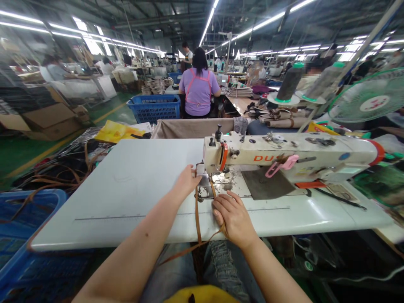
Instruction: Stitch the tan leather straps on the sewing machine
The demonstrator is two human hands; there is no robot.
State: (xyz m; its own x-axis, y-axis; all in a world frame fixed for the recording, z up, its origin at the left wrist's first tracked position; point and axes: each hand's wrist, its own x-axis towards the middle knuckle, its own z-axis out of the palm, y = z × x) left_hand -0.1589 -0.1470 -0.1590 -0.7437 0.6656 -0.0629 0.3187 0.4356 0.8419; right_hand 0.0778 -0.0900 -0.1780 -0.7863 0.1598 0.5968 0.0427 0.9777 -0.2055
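Observation:
A narrow brown leather strap (198, 219) runs from the needle plate area of a white industrial sewing machine (284, 155) down over the table's front edge. My left hand (187, 181) sits at the machine's front beside the presser foot (203, 181), its fingertips hidden behind the knuckles. My right hand (233, 219) lies on a strand of the strap and holds it against the white sewing table (126, 189). Below that hand, the strap hangs in a loose loop towards my lap.
A blue plastic basket (28, 235) stands at the lower left, and a tangle of brown straps (59, 172) lies beyond the table. Thread cones (290, 82) and a green fan (369, 97) stand to the right. A co-worker in a purple top (198, 82) sits ahead.

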